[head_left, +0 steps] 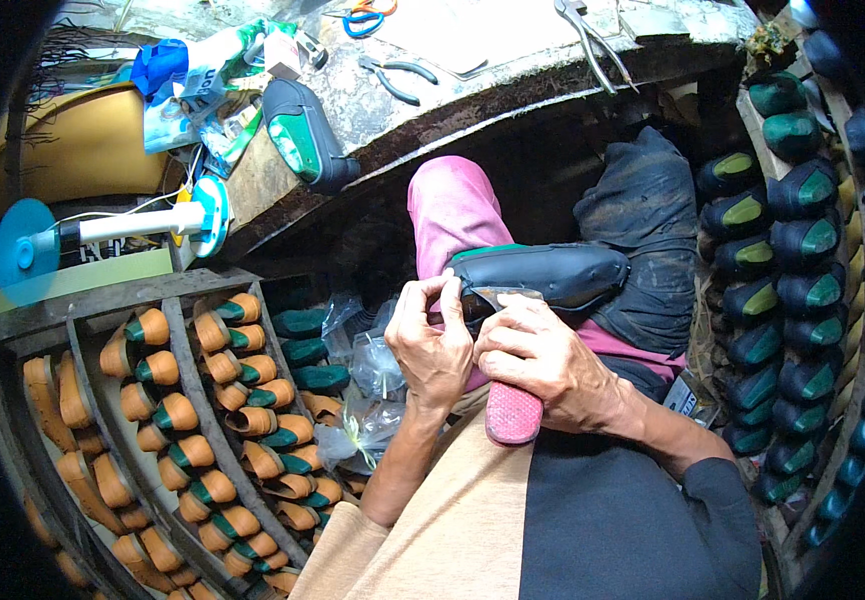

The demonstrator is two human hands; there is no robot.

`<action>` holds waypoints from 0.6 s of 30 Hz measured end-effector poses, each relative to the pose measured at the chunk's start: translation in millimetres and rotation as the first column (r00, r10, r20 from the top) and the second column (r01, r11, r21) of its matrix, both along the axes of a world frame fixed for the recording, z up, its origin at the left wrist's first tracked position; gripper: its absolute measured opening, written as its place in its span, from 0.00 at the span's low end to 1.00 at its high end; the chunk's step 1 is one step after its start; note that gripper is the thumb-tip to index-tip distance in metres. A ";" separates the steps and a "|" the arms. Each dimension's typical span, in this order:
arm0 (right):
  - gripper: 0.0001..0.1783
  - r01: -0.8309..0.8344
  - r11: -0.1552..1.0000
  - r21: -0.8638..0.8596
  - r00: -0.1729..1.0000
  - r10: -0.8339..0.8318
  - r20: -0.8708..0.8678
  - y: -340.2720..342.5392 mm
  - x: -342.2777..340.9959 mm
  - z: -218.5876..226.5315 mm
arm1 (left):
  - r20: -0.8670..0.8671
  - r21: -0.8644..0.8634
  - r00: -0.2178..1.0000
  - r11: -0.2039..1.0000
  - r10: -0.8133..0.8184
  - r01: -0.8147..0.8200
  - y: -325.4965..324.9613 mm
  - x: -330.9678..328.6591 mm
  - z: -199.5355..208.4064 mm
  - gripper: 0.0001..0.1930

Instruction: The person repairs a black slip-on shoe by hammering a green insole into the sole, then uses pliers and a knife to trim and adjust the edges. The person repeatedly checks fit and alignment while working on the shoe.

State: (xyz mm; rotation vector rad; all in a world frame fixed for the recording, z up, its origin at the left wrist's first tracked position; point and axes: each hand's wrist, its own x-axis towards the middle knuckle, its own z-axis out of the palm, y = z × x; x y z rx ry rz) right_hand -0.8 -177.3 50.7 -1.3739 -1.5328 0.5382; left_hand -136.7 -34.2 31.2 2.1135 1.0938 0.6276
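A dark shoe (553,280) with a strip of green at its edge lies on its side across my lap. My left hand (431,335) is closed, its thumb and forefinger pinching the shoe's edge at the left end. Wrapped in my right hand (543,355) is a blade-like tool (515,415) with a pink, textured handle that points back at my body. A thin flat piece, seemingly its blade, shows above my right knuckles against the shoe; its tip is hidden.
Ahead is a worn workbench (473,110) with pliers (400,78), pincers (593,45), scissors (363,18) and another dark-and-green shoe (303,135) at its edge. A wooden rack (178,310) of orange shoes stands left, stacked dark shoes (803,240) right. Plastic bags (358,435) lie beside my left arm.
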 end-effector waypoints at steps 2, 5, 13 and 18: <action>0.25 -0.003 1.000 0.007 1.000 0.003 -0.022 0.2 0.3 1.0 | 0.005 0.010 1.000 1.000 -0.010 0.010 0.1 -0.1 0.4 0.05; 0.25 0.003 1.000 0.011 1.000 -0.003 -0.012 1.0 1.2 1.5 | 0.010 0.017 1.000 1.000 -0.017 0.017 0.7 -0.2 0.3 0.05; 0.22 0.032 0.999 0.012 0.999 -0.032 0.037 4.5 -1.1 -1.5 | 0.025 -0.001 1.000 1.000 -0.013 0.013 0.3 0.2 -0.1 0.05; 0.16 0.245 0.969 0.013 0.957 -0.244 0.159 -2.3 17.6 9.0 | 0.058 -0.024 0.998 0.999 0.033 -0.032 -1.7 -0.9 -4.6 0.05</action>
